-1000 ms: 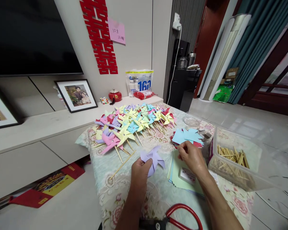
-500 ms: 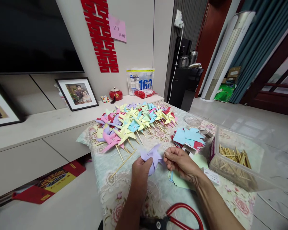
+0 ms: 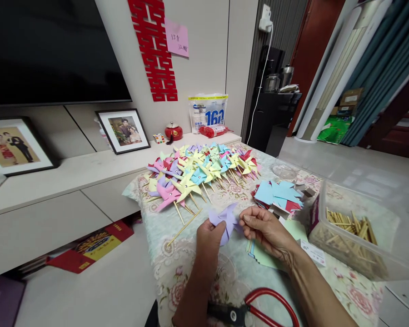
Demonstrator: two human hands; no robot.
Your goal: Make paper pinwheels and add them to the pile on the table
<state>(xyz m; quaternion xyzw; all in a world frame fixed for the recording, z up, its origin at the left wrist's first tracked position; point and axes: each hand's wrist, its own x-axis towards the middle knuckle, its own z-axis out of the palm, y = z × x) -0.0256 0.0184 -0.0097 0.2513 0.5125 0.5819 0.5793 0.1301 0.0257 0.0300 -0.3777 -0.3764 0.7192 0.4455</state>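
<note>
A purple paper pinwheel (image 3: 226,223) is pinched between the thumb and fingers of my left hand (image 3: 209,238), with its blades folded toward the middle. Close by its right edge, my right hand (image 3: 264,229) has thumb and forefinger pressed together; whatever is in that pinch is too small to make out. A bare wooden stick (image 3: 185,226) lies on the flowered tablecloth (image 3: 197,281) left of my hands. Beyond them, finished pinwheels on sticks lie in a heap, with a pink pinwheel (image 3: 168,195) and a yellow pinwheel (image 3: 187,185) at the near side.
Red-handled scissors (image 3: 236,314) lie at the near edge. To the right are blue cut paper pieces (image 3: 277,194), green paper sheets (image 3: 295,229), a small white box (image 3: 312,252) and a clear plastic bin (image 3: 347,254) of sticks. A low cabinet (image 3: 88,175) stands behind on the left.
The camera has turned slightly left, so everything sits farther right in view. My hands keep nearly the same pose around the purple pinwheel.
</note>
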